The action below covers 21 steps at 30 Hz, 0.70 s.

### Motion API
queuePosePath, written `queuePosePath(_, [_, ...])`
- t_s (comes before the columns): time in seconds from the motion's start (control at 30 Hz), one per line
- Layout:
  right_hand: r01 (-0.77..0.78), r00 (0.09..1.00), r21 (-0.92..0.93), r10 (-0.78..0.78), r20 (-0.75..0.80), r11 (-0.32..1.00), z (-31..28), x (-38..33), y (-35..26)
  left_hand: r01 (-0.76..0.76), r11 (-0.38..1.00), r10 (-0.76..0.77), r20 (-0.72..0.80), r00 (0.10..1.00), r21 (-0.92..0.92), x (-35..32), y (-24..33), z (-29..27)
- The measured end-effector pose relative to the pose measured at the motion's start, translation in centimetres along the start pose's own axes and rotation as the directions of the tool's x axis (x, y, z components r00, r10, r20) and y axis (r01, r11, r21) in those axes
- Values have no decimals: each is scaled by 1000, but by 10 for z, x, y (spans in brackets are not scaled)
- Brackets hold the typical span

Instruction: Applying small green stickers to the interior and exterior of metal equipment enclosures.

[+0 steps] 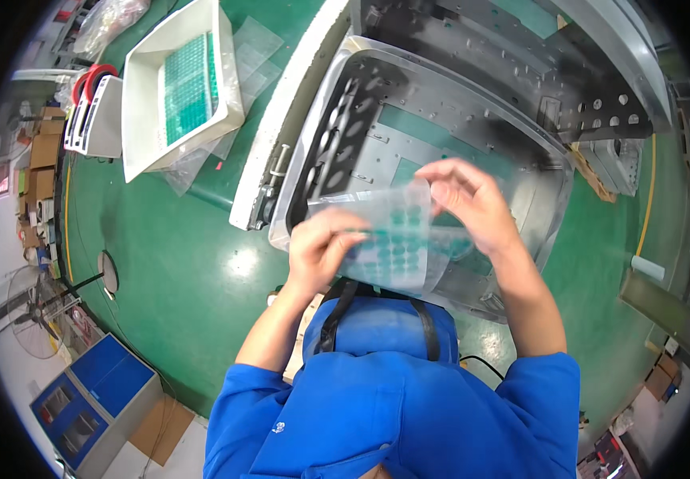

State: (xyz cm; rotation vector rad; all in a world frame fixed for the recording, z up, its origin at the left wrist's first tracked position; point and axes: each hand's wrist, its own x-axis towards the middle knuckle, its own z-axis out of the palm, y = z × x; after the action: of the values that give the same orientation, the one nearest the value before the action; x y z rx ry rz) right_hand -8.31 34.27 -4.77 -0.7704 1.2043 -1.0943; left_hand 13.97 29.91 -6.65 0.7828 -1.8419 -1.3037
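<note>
In front of my body I hold up a clear, flexible sheet (397,254) with rows of round green dots. My left hand (325,247) pinches its left side between thumb and fingers. At the sheet's upper right, my right hand (472,203) has thumb and fingertips closed together on its corner; both hands are slightly blurred. Beneath the sheet lies a large grey metal housing (538,209) with a pale raised rim, slots and holes, partly hidden by the sheet and my hands.
A white bin (144,104) holding green dotted sheets stands at the far left, with clear plastic sheets beside it. Left of that is a white device (99,132) with red rings. A perforated metal panel (600,104) rises at the back right. A fan (37,311) stands at the left.
</note>
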Motion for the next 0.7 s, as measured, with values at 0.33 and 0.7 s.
queuePosePath(0.33, [-25,935,-240,108,337,970,23,63,-45,131,960,-159,-98,982,-248,34,12,-55])
queuePosePath(0.7, [16,999,456,-29,21,890,64,209,-60,-92,877,-125,-409,904,-472,13,-29,-203])
